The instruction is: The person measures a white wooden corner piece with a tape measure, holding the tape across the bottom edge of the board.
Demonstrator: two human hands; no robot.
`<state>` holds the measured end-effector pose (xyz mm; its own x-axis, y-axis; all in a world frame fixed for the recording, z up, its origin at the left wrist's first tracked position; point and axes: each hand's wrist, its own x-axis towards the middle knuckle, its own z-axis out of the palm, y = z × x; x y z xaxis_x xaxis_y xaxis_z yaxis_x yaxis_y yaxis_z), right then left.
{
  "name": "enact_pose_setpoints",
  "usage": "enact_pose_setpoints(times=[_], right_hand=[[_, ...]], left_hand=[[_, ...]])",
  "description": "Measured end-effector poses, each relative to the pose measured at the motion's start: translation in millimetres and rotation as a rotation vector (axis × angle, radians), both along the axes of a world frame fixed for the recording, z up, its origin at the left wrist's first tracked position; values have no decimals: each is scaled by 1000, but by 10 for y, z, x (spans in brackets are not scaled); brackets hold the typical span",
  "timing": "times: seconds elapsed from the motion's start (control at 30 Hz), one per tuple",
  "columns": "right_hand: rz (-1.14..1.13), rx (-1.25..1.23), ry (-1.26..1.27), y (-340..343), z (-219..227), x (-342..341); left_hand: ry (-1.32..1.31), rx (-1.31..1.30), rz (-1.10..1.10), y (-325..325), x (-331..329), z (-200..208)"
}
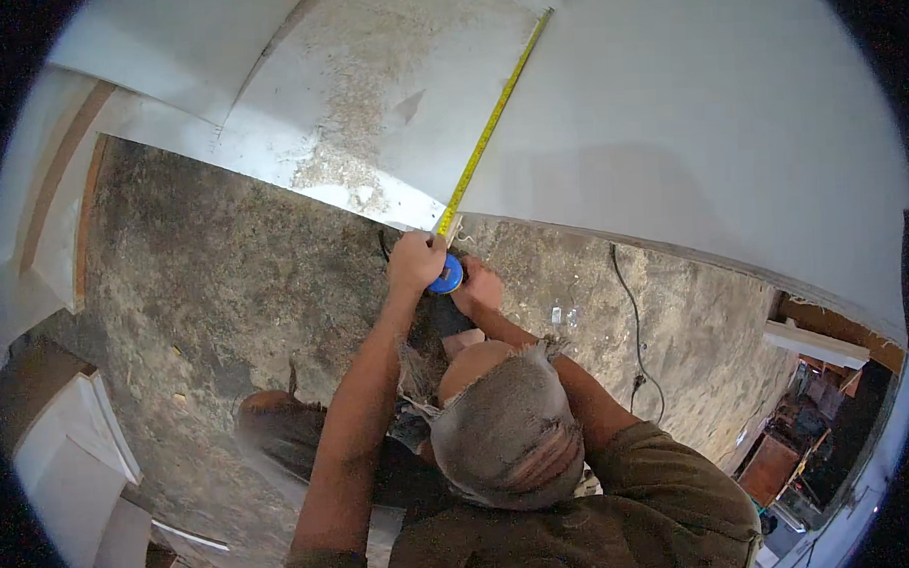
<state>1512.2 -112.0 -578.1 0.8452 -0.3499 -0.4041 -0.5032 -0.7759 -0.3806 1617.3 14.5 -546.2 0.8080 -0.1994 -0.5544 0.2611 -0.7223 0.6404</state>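
Observation:
A blue tape measure (447, 275) sits between my two hands, with its yellow blade (494, 119) pulled out along the white surface toward the far side. My left hand (414, 261) is closed at the mouth of the case, its thumb pressed where the blade comes out. From the other side, my right hand (479, 287) has its fingers curled round the case. The blade lies beside the upright white panel (649, 107), and its far end is close to the far corner. Part of my right hand's grip is hidden behind the case.
Stained concrete floor (213, 262) spreads below. A black cable (636, 318) runs across it on the right. White cabinet parts (74, 437) stand at the left. A cluttered opening with a brown box (769, 466) is at the lower right. My bent knee (504, 422) is close below my hands.

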Motion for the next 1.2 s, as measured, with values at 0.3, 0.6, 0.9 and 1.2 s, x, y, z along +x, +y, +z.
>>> enact_pose_setpoints(times=[0.3,0.6,0.9,1.2], right_hand=[[28,-13,49,-6,11,30],[-48,14,26,18,27,26],[18,-2,71,-1,39,28],[21,14,-7,7,76,40]], left_hand=[[-71,-1,-5,-5,-15,-33],[-45,15,-3,-1,-4,-1],[-80,18,-30,-1,-15,-85],[-133,-12,-27,1,-34,-141]])
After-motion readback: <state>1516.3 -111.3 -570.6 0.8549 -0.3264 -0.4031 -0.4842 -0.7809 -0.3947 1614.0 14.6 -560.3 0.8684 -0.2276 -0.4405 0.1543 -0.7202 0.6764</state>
